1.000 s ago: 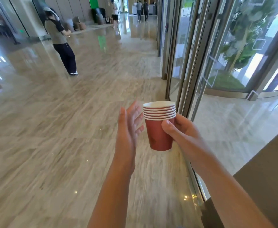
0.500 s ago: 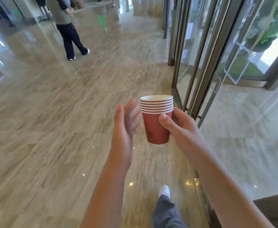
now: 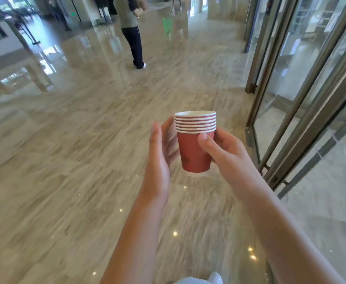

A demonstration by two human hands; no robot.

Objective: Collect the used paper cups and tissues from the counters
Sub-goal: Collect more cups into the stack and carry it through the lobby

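Polished floor (image 3: pixel 75 160) is stretching open to the left and far ahead, while glass doors (image 3: pixel 303 103) are edging the right side. A person (image 3: pixel 130 31) is standing far off. The cups (image 3: pixel 195 141), nested in one stack, are standing upright, rims up, in mid-air at centre. The right hand (image 3: pixel 227 152) is gripping the stack, thumb across its near side. The left hand (image 3: pixel 160 152) is hovering just left of it, fingers straight, holding nothing.

You stand in the lobby of a large public building. A wide polished marble floor (image 3: pixel 82 124) mirrors the lights, tall metal-framed glass doors (image 3: pixel 303 95) line your right, and far ahead on the left a person (image 3: pixel 131 31) stands near pillars (image 3: pixel 86 7).
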